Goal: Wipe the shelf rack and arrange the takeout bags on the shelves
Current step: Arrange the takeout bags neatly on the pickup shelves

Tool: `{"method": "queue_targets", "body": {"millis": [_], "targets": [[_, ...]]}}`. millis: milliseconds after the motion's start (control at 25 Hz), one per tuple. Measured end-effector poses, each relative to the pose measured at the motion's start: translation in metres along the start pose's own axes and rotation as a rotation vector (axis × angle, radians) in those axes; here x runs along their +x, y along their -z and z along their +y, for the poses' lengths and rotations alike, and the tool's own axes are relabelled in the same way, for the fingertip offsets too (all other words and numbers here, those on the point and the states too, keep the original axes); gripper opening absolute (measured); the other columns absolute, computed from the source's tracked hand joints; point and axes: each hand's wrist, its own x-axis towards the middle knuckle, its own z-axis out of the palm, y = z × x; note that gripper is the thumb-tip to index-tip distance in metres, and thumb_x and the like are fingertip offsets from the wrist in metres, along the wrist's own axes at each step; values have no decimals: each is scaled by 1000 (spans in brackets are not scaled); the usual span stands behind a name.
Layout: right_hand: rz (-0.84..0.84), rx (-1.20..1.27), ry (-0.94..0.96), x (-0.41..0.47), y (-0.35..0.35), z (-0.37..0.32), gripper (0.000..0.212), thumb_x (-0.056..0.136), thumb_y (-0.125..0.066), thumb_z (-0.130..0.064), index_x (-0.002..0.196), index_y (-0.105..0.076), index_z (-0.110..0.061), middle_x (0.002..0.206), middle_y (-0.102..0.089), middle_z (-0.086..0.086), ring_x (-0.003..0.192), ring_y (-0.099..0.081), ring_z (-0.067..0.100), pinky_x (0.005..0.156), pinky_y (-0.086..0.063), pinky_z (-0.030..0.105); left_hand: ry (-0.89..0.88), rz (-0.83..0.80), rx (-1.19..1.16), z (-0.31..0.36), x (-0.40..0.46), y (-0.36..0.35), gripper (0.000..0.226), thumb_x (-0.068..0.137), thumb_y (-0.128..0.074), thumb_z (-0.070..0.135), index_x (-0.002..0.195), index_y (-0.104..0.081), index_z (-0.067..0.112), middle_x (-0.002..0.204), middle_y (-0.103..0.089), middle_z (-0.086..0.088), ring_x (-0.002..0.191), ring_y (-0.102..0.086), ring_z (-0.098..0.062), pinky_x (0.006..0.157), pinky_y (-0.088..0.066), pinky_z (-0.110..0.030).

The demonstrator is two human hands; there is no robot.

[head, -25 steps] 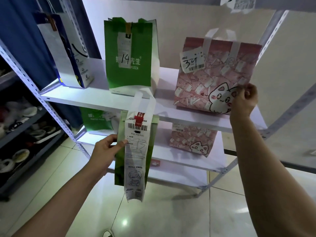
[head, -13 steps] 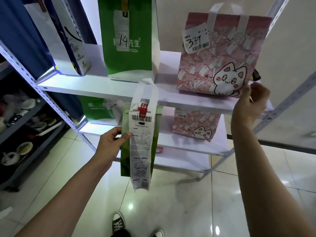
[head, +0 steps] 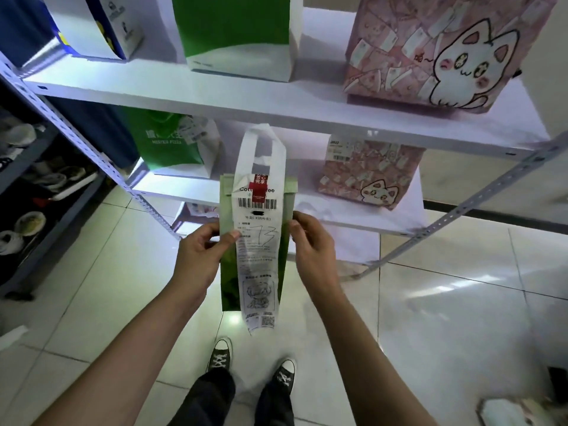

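I hold a narrow green takeout bag [head: 228, 272] upright in front of the white shelf rack [head: 215, 106]. It has a white handle and a long receipt marked 73. My left hand [head: 199, 256] grips its left edge and my right hand [head: 310, 244] grips its right edge. On the upper shelf stand a blue and white bag [head: 101, 29], a green pizza bag [head: 236, 32] and a pink cat bag [head: 430, 50]. The lower shelf [head: 338, 216] carries a second green bag [head: 172, 142] and a smaller pink cat bag [head: 368, 173].
A dark grey rack [head: 40, 192] with bowls and dishes stands at the left. My shoes [head: 252, 367] are on the glossy tiled floor below the bag. The rack's slanted metal post [head: 461, 210] runs down at the right. A crumpled item [head: 516, 413] lies at the bottom right.
My right hand left the pink cat bag on the upper shelf and came down onto the green bag's right edge. The view tilted downward, so my shoes show.
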Motion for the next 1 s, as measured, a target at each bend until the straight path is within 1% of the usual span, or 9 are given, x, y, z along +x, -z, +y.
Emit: {"method": "queue_targets", "body": {"millis": [80, 200, 320, 440, 520, 680, 760, 880, 1000], "targets": [[-52, 11, -40, -13, -16, 14, 19, 103, -52, -21, 108, -71, -21, 98, -76, -8, 90, -71, 4, 72, -57, 18, 21, 11, 2, -14, 1, 4, 10, 91, -72, 22, 101, -75, 23, 101, -78, 4, 97, -72, -27, 87, -59, -46], [-11, -4, -39, -26, -33, 33, 22, 104, -50, -25, 100, -72, -24, 94, -76, -6, 87, -72, 11, 70, -59, 26, 55, 42, 7, -34, 3, 13, 7, 89, -72, 25, 92, -76, 30, 96, -78, 8, 88, -74, -18, 77, -60, -36], [0, 41, -40, -32, -54, 44, 23, 105, -49, -25, 100, -72, -26, 98, -76, -7, 91, -73, 10, 72, -59, 21, 84, 33, -4, -47, 6, 27, 9, 90, -71, 25, 90, -75, 33, 95, -78, 11, 85, -74, -12, 71, -60, -29], [31, -15, -42, -32, -91, 56, 23, 102, -54, -15, 98, -72, -29, 98, -77, -12, 90, -74, 8, 69, -60, 20, 92, 53, -1, -60, 15, 57, 8, 91, -71, 27, 88, -74, 34, 91, -78, 13, 81, -73, -5, 61, -57, -17], [56, -28, -66, -34, -118, 65, 25, 102, -54, -11, 96, -73, -28, 97, -77, -11, 88, -74, 9, 67, -59, 20, 106, 66, -17, -73, 20, 79, 7, 91, -71, 26, 88, -74, 32, 90, -78, 13, 79, -73, -4, 58, -54, -13], [76, -55, -70, -40, -156, 87, 30, 102, -54, -13, 92, -74, -33, 98, -77, -5, 88, -75, 14, 69, -63, 30, 128, 78, -31, -97, 26, 113, 5, 91, -72, 25, 89, -73, 29, 86, -77, 17, 74, -71, 1, 51, -50, -9], [91, -63, -51, -40, -165, 96, 26, 101, -53, -11, 93, -73, -26, 97, -77, -2, 88, -75, 17, 69, -64, 36, 121, 66, -29, -106, 31, 123, 5, 89, -74, 26, 90, -74, 31, 84, -76, 19, 73, -70, 4, 47, -49, -8], [93, -49, -13, -28, -165, 96, 26, 102, -52, -11, 92, -71, -25, 98, -77, -1, 88, -75, 19, 69, -64, 38, 78, -5, -43, -112, 43, 125, 17, 86, -76, 27, 97, -72, 39, 92, -74, 25, 82, -67, 9, 48, -49, -8], [109, 18, -11, 5, -155, 87, 26, 103, -52, -14, 92, -72, -25, 99, -77, 1, 88, -75, 22, 70, -64, 39, -4, -113, -73, -105, 63, 112, 31, 90, -72, 15, 109, -69, 39, 104, -73, 24, 95, -67, 6, 57, -53, -9]]}}
